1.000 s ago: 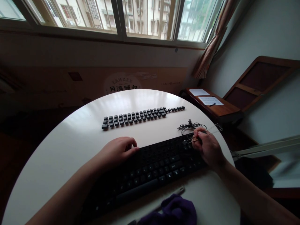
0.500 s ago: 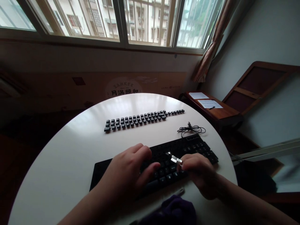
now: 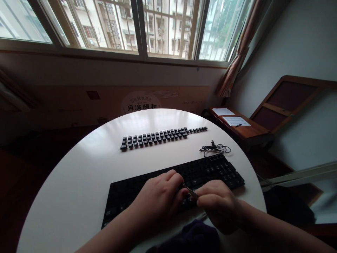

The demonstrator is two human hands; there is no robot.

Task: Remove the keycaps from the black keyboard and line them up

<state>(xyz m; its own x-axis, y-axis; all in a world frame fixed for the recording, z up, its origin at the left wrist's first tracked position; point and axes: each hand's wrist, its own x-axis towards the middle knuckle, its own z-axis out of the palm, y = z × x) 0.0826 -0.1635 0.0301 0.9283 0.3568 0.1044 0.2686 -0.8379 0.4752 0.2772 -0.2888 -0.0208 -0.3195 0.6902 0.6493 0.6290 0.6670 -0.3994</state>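
My right hand (image 3: 217, 202) is closed on a thin metal keycap puller (image 3: 193, 192), held over the lower right part of a black keyboard (image 3: 123, 189). The puller's tip points left into the curled fingers of my left hand (image 3: 162, 193). My left thumb and fingertips are pinched together around that tip; what they grip is hidden by the fingers. Part of the keyboard's upper area shows no keycaps, while the number pad (image 3: 229, 174) still bears its keys. Beyond the keyboard, black keycaps (image 3: 155, 137) stand in rows on the white round table (image 3: 86, 168).
A bundled black cable (image 3: 216, 149) lies behind the keyboard's right end. A purple cloth (image 3: 200, 235) and a slim light-coloured tool (image 3: 202, 216) lie at the near edge. To the right, a wooden chair (image 3: 252, 128) holds papers (image 3: 235, 121) and a pen.
My right hand has moved left and nearer with the puller, away from the number pad. My left hand has come right from the keyboard's back edge and closed at the puller's tip.
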